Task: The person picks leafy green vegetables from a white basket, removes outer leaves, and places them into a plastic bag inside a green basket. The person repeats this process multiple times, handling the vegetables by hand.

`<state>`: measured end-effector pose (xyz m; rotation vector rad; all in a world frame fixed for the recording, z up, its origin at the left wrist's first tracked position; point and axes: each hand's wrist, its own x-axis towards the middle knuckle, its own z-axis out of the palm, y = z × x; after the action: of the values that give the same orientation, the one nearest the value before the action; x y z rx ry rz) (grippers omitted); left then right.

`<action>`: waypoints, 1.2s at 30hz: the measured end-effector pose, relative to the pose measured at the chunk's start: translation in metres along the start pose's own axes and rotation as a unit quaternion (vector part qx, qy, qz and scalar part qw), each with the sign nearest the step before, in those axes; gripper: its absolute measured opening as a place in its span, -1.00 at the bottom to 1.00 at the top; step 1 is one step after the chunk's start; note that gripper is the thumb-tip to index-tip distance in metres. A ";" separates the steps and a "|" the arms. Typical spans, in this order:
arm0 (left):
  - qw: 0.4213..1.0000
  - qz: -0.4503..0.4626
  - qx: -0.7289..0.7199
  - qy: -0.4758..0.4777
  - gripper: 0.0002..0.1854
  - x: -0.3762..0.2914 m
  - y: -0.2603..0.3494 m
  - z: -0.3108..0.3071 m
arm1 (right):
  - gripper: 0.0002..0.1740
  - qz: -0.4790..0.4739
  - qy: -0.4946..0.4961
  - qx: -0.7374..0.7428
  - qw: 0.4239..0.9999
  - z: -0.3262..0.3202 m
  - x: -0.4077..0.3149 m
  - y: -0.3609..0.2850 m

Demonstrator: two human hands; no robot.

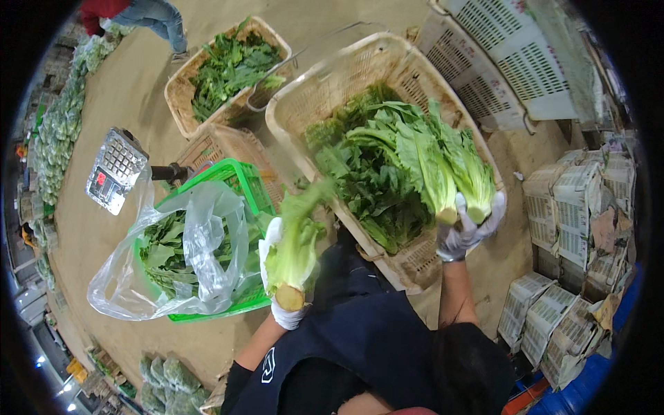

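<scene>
My gloved left hand (273, 249) grips a head of leafy lettuce (294, 254), its cut stem end towards me and its leaf tips blurred. In my gloved right hand (469, 236) are the stem ends of two more lettuce heads (441, 176), their leaves pointing away over the large plastic crate (358, 228). Dark green leafy vegetables (384, 192) fill the bottom of that crate. To the left, a bright green basket (228, 313) is lined with a clear plastic bag (210, 249). Long green leaves (171, 254) lie inside the bag.
A scale's keypad head (118, 168) on a post rises beyond the green basket. Farther off is another crate of greens (233, 72), near a person (150, 21). Stacked white crates (563, 202) line the right side. Bagged vegetables (168, 381) lie at lower left.
</scene>
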<state>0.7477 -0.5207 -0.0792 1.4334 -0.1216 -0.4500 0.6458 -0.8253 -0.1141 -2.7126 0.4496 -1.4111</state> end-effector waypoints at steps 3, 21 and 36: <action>0.998 0.055 0.007 0.006 -0.16 0.002 0.000 0.012 | -0.57 -0.046 0.029 -0.014 0.998 -0.034 0.001 -0.020; 0.958 0.118 0.198 -0.170 -0.17 -0.010 0.050 0.009 | -0.40 -0.085 -0.013 0.188 0.978 -0.111 0.026 -0.131; 0.915 -0.254 -0.168 -0.266 0.26 -0.015 -0.037 -0.001 | -0.44 0.198 -0.316 0.493 0.786 -0.093 0.013 -0.112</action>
<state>0.7262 -0.5171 -0.1130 0.9586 -0.0995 -1.2297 0.6036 -0.7134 -0.0293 -1.8460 0.1285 -0.3454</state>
